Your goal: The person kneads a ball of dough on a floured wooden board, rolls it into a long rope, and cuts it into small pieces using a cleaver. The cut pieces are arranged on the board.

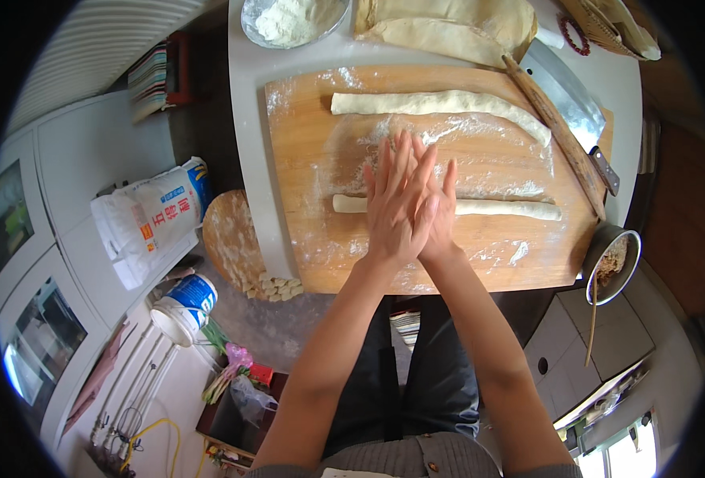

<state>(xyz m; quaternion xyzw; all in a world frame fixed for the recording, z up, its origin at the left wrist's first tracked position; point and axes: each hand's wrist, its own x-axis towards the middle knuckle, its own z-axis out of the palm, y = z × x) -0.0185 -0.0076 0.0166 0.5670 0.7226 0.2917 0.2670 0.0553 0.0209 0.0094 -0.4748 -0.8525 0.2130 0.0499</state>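
Observation:
My left hand (395,206) lies flat across my right hand (445,221), palms down and fingers extended. Both are over the middle of a thin dough rope (507,208), whose ends show on either side; the part beneath my hands is hidden. A thicker dough rope (424,103) lies farther back and bends downward at its right end. Under both ropes is a floured wooden board (316,257). Along the board's right side, a wooden rolling pin (558,137) lies slantwise, partly over the broad blade of a cleaver (567,101) with a dark handle (604,170).
A bowl of flour (295,21) stands back left on the white table (251,149). Near the right corner is a metal pot (615,263) with filling and a chopstick. Small dough pieces (277,288) lie on a round board (230,239) at left, near a flour sack (149,218).

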